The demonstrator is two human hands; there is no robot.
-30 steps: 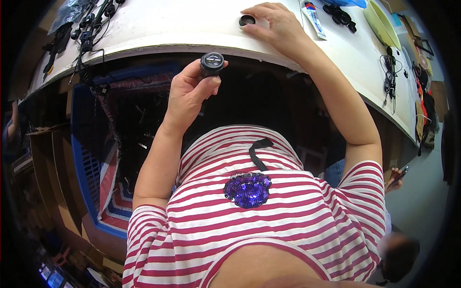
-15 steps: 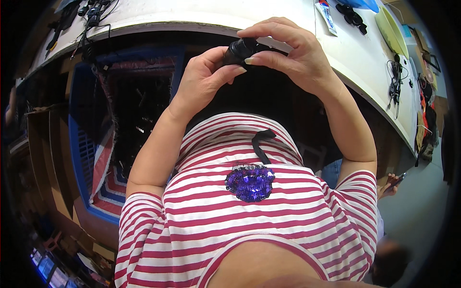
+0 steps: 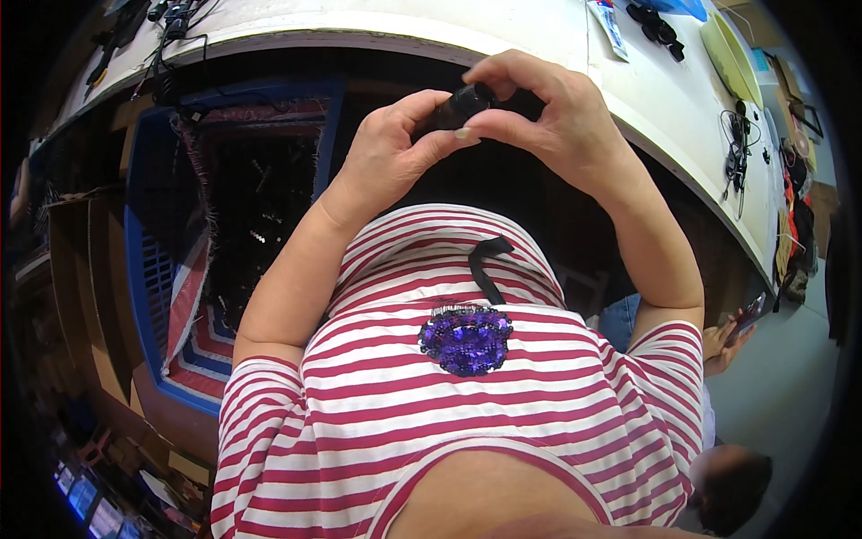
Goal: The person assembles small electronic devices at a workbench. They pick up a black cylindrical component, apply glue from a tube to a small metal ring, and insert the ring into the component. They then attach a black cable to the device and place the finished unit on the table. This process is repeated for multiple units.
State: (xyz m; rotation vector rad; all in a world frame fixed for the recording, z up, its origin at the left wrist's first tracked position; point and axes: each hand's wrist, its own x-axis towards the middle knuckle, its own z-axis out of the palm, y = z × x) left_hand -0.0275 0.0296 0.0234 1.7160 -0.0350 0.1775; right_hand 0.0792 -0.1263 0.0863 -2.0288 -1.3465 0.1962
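Both of my hands are raised together in front of the table edge, around a short black cylinder [image 3: 461, 107] with a ringed, wider end. Its exact kind is hard to make out. My left hand [image 3: 382, 153] grips the lower left part between thumb and fingers, which hide much of that end. At the wider right end, my right hand [image 3: 561, 112] pinches with its curled index finger, slightly blurred, and its thumb. The right thumb tip lies close to the left thumb tip below the cylinder.
Beyond my hands runs a white table [image 3: 377, 25], with a tube [image 3: 609, 31], a pale green basin [image 3: 729, 58] and black cables [image 3: 738, 153]. A blue crate [image 3: 142, 260] with a striped liner holds dark pieces. Cardboard [image 3: 108, 296] stands left; another person's hand [image 3: 716, 346] holds a phone.
The cylinder and both hands have shifted slightly down and toward the right. My right fingers, stretched along the cylinder before, are now more curled at its end.
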